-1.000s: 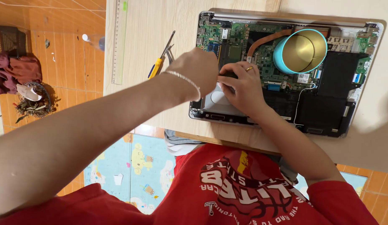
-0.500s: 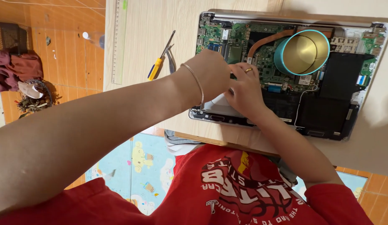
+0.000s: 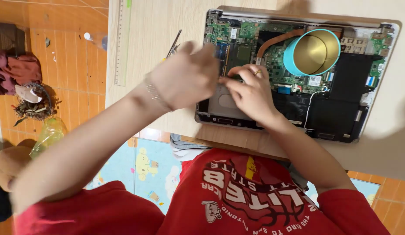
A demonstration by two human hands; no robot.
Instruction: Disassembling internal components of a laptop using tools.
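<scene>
Left hand (image 3: 185, 80) is smearing with motion blur, fingers unreadable, grip can't be judged. It's covering most of the tools (image 3: 174, 43) behind it. Right hand (image 3: 250, 93) is hiding the laptop (image 3: 342, 109) parts under its fingertips. Ruler (image 3: 122, 39) is running off the top edge. Bundle (image 3: 13, 74) at left edge is getting cropped.

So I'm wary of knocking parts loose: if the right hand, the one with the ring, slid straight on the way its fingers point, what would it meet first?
Probably the blurred left hand. The right hand points its fingers toward picture left, across the opened grey laptop base, and the two hands nearly touch there. Depth is unclear.
</scene>
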